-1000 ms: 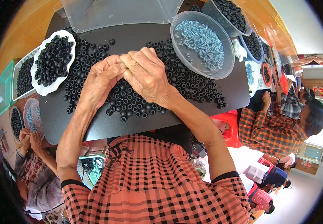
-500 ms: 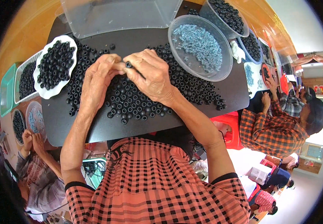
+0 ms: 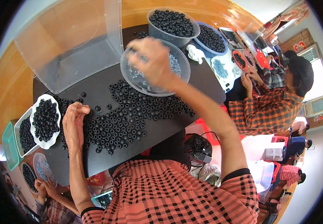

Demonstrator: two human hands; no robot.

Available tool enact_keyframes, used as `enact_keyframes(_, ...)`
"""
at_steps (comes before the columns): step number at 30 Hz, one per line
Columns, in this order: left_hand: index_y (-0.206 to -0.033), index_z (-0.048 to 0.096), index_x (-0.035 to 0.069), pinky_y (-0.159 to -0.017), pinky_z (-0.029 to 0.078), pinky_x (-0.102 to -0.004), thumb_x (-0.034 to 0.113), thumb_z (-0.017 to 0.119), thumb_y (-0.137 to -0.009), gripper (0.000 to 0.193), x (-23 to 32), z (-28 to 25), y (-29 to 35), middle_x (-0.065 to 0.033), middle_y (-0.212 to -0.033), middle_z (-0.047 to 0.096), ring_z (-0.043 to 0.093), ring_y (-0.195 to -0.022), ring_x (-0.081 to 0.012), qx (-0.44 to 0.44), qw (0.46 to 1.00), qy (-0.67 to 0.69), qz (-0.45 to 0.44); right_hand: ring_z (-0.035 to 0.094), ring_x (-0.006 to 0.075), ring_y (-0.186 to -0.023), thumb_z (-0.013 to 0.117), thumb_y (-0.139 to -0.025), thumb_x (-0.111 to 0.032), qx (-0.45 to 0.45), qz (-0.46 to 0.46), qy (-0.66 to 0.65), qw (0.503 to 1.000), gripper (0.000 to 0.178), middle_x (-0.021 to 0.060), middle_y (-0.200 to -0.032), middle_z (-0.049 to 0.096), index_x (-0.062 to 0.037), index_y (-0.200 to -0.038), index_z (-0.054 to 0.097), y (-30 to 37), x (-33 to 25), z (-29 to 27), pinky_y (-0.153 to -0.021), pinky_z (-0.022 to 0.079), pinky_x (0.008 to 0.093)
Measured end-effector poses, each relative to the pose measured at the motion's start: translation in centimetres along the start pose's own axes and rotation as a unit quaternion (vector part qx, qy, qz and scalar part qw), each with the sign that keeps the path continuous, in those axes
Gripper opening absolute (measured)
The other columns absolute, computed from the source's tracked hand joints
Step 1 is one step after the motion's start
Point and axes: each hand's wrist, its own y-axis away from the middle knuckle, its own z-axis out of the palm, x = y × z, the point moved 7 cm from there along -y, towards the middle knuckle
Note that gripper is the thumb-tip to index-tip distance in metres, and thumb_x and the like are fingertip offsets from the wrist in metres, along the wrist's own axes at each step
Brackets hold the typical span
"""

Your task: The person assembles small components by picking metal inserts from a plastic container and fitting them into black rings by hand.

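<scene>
Over the heap of small round black pieces with holes [image 3: 116, 128] on the dark table [image 3: 150, 128], my left hand [image 3: 75, 121] is held with its fingers curled together. A black piece shows at its fingertips; whether they grip it is unclear. My right hand [image 3: 150, 59], smeared by motion, is above a round clear plastic bowl [image 3: 126, 76]. Small pale-blue pieces [image 3: 174, 64] lie in that bowl, partly covered by the hand. What the right hand holds, if anything, cannot be made out. A white scalloped plate [image 3: 50, 143] piled with black pieces sits left of my left hand.
A large clear plastic bin [image 3: 75, 41] stands at the back left. Behind the bowl is a deep tub [image 3: 159, 33] of black pieces, beside a blue-rimmed basin [image 3: 226, 44]. White cloth [image 3: 195, 54] lies near. Co-workers sit right [image 3: 273, 112] and left [image 3: 59, 207].
My hands, together over the heap before, have parted: the right went to the bowl of pale-blue pieces, the left stayed over the left side of the heap. The whole view has turned and shifted.
</scene>
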Motion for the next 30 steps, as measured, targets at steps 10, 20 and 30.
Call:
enact_keyframes(10,-0.101,0.058,-0.003,-0.092,0.043,-0.0341,0.027,0.049,-0.095,0.031,0.7,0.2,-0.8,-0.0112,-0.087,0.064,0.061,-0.09,-0.0188,0.005,1.0,-0.02,-0.011,0.064,0.024,-0.075,0.065,-0.078,-0.015,0.017,0.011,-0.004,1.0,0.014,0.0115,-0.084,0.066,-0.0046,-0.088,0.068,-4.1,4.0,-0.8,-0.07,0.049,0.0347)
enact_keyframes(20,-0.101,0.06,-0.001,-0.09,0.045,-0.0336,0.024,0.051,-0.094,0.027,2.0,-1.3,-0.6,-0.011,-0.085,0.066,0.062,-0.089,-0.0182,0.051,0.999,0.012,0.012,0.062,0.028,-0.074,0.063,-0.078,-0.008,-0.318,0.021,-0.181,0.93,0.017,0.0113,-0.086,0.063,-0.0021,-0.094,0.064,4.4,-7.7,10.8,-0.069,0.048,0.0363)
enact_keyframes(30,-0.1,0.06,0.001,-0.086,0.046,-0.0287,0.017,0.05,-0.093,0.02,1.3,-0.2,-0.1,-0.0067,-0.086,0.065,0.061,-0.087,-0.0134,0.015,1.0,-0.015,-0.011,0.059,0.0275,-0.084,0.064,-0.075,-0.012,-0.394,-0.003,-0.11,0.913,0.02,0.01,-0.086,0.06,-0.0034,-0.093,0.063,5.3,-8.5,13.4,-0.073,0.042,0.0405)
